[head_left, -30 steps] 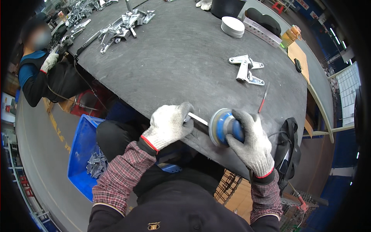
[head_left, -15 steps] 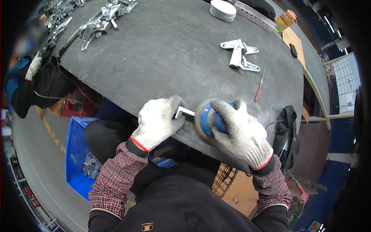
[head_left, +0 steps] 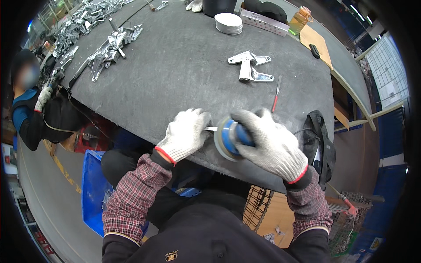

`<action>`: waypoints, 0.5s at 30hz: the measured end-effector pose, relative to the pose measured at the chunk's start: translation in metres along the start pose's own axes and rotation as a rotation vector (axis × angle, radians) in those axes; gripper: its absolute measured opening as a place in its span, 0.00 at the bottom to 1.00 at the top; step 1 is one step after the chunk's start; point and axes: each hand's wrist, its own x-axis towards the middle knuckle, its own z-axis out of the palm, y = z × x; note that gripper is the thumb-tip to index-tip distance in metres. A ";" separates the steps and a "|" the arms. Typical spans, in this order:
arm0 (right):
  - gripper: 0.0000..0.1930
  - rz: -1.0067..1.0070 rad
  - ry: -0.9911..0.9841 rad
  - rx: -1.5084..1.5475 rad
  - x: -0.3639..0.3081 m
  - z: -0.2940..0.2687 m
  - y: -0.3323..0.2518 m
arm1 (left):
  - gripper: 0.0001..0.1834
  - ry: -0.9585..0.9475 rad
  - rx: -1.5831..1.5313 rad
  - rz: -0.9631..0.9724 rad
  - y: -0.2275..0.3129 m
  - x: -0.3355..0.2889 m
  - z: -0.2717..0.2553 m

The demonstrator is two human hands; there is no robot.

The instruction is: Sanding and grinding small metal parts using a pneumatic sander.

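My left hand [head_left: 185, 135], in a white knitted glove, is closed around a small silver metal part [head_left: 212, 129]; only a thin end sticks out past the fingertips. My right hand [head_left: 272, 145], gloved the same way, grips a blue disc sander [head_left: 234, 136] from the side. The sander's round pad faces left, toward the metal part, and its edge is close to or touching the protruding end; which one I cannot tell. Both hands are over the near edge of the dark table. Beyond them lie several silver metal brackets [head_left: 247, 65] and a red-handled file [head_left: 276, 94].
A pile of silver brackets [head_left: 115, 41] covers the far left. A stack of white discs [head_left: 228, 24] and an orange-capped bottle [head_left: 300, 20] stand at the back. A black bag [head_left: 319, 144] hangs at the right edge. A blue bin [head_left: 93, 188] is lower left. A co-worker [head_left: 33, 101] sits left.
The metal part has turned in my left hand, so less of it shows. The sander remains in my right hand beside it. The whole view has shifted slightly.
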 end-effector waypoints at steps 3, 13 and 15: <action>0.36 -0.073 -0.075 0.029 0.012 -0.008 -0.026 | 0.12 0.227 -0.217 0.060 -0.014 -0.014 0.019; 0.39 0.029 -0.011 0.665 0.020 0.037 0.003 | 0.12 0.315 -0.962 -0.290 -0.016 -0.040 0.022; 0.37 0.062 -0.054 0.660 0.013 0.046 0.008 | 0.15 0.231 -1.039 -0.487 -0.003 -0.039 0.002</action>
